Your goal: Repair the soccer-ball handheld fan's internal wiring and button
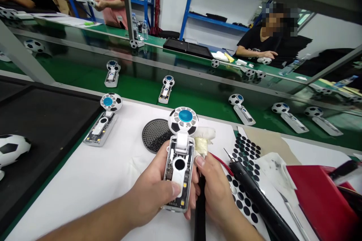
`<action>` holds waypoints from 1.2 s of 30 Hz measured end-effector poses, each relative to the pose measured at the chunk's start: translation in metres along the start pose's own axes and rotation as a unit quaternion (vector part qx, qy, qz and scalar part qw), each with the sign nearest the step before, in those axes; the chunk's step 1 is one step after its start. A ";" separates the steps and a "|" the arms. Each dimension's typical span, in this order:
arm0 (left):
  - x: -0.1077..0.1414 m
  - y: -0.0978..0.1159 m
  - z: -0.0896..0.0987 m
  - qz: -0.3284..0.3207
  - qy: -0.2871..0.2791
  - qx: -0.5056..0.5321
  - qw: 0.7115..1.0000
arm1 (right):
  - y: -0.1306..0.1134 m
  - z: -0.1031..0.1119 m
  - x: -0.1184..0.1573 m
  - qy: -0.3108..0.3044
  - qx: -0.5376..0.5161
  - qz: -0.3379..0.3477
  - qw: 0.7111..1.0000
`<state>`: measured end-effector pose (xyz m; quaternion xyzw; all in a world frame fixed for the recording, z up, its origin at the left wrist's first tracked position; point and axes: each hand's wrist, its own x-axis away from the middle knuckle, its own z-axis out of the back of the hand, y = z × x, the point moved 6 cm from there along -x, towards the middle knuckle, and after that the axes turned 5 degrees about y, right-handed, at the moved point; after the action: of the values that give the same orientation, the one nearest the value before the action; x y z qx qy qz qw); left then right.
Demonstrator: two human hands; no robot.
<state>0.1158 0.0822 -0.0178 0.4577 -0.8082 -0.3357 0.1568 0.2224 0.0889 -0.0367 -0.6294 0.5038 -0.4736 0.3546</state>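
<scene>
My left hand is closed around a small handheld fan, its thumb pressed on the lower front. This fan has a football-patterned head with a blue centre and a clear body that shows a circuit board, with a black disc in a white ring. Close by on the right, my right hand grips a black-handled hammer whose head is wrapped in white cloth and tape. Its thumb lies beside the fan's edge; whether it touches the fan I cannot tell. A similar fan rests on the white paper to the left.
A round black dish of tiny black pieces lies behind my hands. At right are a black electric screwdriver, a sheet of black discs and a red box. Several fans lie on the green conveyor. Other people work beyond.
</scene>
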 end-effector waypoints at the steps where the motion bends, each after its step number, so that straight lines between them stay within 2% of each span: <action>1: 0.000 0.000 0.000 0.001 -0.002 0.003 1.000 | 0.000 0.000 0.000 -0.002 0.003 0.004 1.000; 5: 0.000 0.000 -0.001 0.013 0.003 0.009 1.000 | 0.000 0.000 0.000 -0.018 0.014 0.014 1.000; 8: 0.001 0.000 -0.001 0.027 -0.001 0.001 1.000 | 0.000 0.001 0.000 -0.006 0.014 0.017 1.000; 13: 0.001 -0.002 0.000 0.043 -0.001 -0.020 0.999 | -0.001 -0.006 0.001 -0.049 -0.026 0.010 0.998; 23: 0.003 0.000 0.006 0.038 0.040 -0.042 0.998 | 0.003 -0.001 -0.001 -0.041 -0.007 0.013 0.999; 27: 0.004 -0.001 0.006 0.056 0.057 -0.040 0.996 | 0.001 -0.002 -0.001 -0.033 -0.003 0.013 0.999; 36: 0.003 -0.001 0.005 0.060 0.053 -0.040 0.996 | 0.001 -0.005 0.000 -0.049 -0.014 0.004 0.999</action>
<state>0.1122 0.0810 -0.0226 0.4191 -0.8108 -0.3325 0.2375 0.2175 0.0888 -0.0364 -0.6551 0.4949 -0.4338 0.3713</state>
